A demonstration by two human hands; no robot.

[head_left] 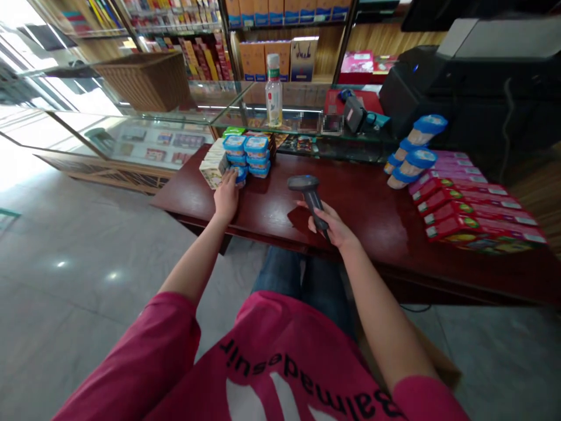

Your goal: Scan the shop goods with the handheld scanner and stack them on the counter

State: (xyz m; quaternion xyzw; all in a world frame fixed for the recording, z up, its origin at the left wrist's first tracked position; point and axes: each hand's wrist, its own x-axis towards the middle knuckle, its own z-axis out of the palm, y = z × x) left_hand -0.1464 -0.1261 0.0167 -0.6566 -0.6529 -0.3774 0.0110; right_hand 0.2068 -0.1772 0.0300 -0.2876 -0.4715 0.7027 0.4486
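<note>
My right hand point(335, 225) is closed round the handle of a dark handheld barcode scanner point(307, 190), whose head points away over the dark red wooden counter point(359, 204). My left hand point(227, 196) reaches to the counter's left end and grips a small blue-lidded tub point(240, 174) at the foot of a stack of blue-lidded tubs point(249, 153). A cream carton box point(213, 166) lies just left of that hand.
Rows of red and pink flat boxes point(468, 204) and blue-capped cups point(414, 155) lie on the counter's right. A clear bottle point(274, 90) stands on the glass display case point(175, 131) behind. A black printer point(473, 76) sits at back right. Shelves line the far wall.
</note>
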